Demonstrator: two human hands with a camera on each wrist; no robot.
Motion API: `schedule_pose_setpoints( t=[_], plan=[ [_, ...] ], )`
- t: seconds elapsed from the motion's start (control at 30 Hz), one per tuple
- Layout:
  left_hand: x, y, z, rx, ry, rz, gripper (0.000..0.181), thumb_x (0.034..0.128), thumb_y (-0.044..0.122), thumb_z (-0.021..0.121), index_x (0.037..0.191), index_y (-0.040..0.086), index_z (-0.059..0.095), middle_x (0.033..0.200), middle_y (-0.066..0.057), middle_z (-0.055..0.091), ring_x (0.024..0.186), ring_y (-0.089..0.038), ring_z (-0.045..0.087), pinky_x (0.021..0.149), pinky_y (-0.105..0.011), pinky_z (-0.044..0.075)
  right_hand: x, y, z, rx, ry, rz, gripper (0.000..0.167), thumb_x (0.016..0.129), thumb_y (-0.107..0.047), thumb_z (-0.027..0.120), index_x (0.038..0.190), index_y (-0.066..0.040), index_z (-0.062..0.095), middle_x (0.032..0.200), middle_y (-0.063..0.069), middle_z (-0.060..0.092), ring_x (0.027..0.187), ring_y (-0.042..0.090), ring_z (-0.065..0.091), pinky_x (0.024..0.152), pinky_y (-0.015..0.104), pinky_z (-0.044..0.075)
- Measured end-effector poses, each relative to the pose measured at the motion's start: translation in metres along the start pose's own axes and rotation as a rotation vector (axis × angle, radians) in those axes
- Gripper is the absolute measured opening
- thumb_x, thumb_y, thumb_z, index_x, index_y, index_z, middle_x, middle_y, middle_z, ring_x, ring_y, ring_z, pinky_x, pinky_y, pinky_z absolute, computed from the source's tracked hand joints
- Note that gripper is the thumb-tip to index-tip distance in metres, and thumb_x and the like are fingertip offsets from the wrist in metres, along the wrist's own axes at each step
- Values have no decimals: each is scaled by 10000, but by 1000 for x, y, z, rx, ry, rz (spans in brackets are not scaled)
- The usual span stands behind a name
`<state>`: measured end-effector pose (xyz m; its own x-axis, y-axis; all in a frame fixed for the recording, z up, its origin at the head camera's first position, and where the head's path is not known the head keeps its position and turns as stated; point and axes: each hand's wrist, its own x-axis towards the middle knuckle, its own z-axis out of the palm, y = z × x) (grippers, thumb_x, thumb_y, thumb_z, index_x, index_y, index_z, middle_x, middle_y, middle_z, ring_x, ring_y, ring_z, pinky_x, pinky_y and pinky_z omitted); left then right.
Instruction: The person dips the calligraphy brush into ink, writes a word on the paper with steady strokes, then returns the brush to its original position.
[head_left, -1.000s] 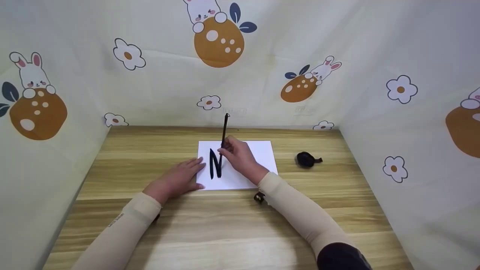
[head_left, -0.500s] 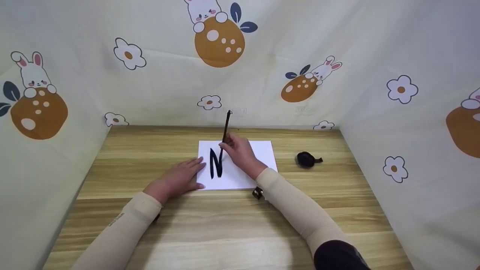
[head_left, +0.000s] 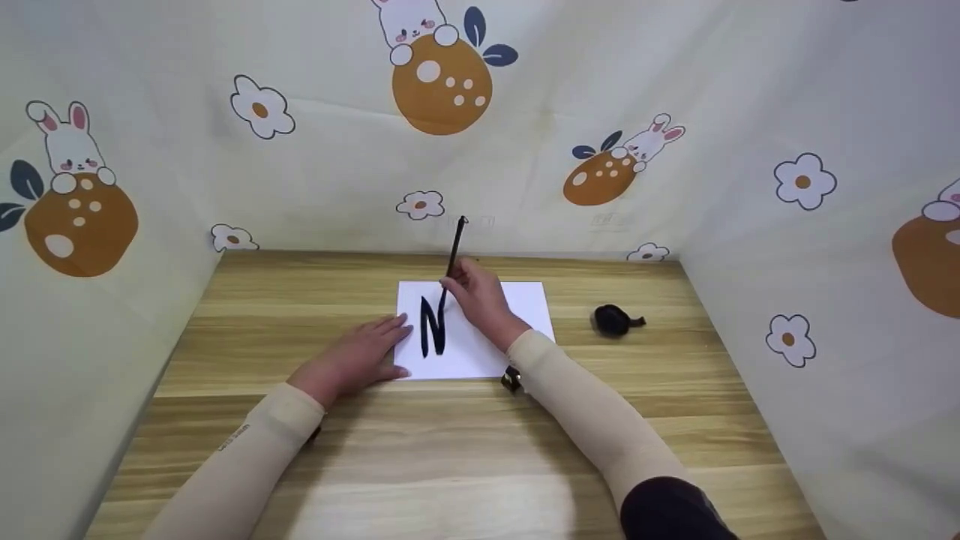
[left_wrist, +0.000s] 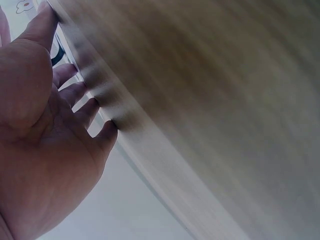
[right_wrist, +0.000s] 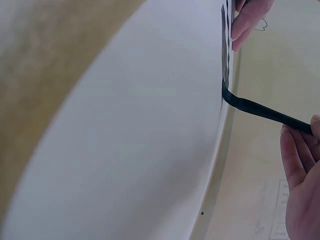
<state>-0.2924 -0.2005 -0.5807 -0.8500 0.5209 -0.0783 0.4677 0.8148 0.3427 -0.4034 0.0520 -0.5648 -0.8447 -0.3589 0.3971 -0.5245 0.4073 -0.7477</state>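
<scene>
My right hand (head_left: 481, 300) pinches a black ink brush (head_left: 454, 255) between thumb and fingers, its handle leaning slightly right at the top. The bent brush tip meets the white paper (head_left: 476, 360), as the right wrist view shows at the brush (right_wrist: 265, 111). Thick black strokes (head_left: 432, 330) shaped like an N stand on the paper's left half. On the paper's left edge rests my left hand (head_left: 356, 352), fingers spread; in the left wrist view its fingertips (left_wrist: 107, 131) touch down flat.
To the right of the paper on the wooden table (head_left: 420, 457) sits a small round black object with a short stem (head_left: 613, 320). Patterned cloth (head_left: 337, 172) rises behind the table and at both sides.
My right hand has moved away from me with the brush, up the N's right side, and the dark right stroke now reaches higher. The left hand has kept its place.
</scene>
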Motion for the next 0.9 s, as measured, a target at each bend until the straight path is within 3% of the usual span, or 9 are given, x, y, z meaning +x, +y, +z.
schedule_pose_setpoints(
  t=[0.43,0.67,0.9],
  plan=[
    [-1,1,-1,-8,-12,-9,836,1075,480,717,1701,25,401,1793,-199,300,1651,-443,268,1311,-665,252,9,4,1,-22,15,45,115,1087,-208,745,1123,-111,697,1031,-8,777,956,131,732,861,313,624],
    [-1,1,-1,-2,4,14,804,1074,435,732,1670,-15,433,1763,-243,344,1622,-477,319,1282,-688,298,13,8,4,-7,38,9,105,1066,-126,758,1114,-74,681,1020,32,787,948,152,754,867,317,628],
    [-2,1,-2,-5,-1,9,805,1077,438,726,1672,-16,429,1766,-245,334,1623,-485,308,1287,-690,284,15,8,4,3,42,21,127,1079,-168,749,1114,-68,678,1009,30,787,945,151,753,871,307,631]
  ],
)
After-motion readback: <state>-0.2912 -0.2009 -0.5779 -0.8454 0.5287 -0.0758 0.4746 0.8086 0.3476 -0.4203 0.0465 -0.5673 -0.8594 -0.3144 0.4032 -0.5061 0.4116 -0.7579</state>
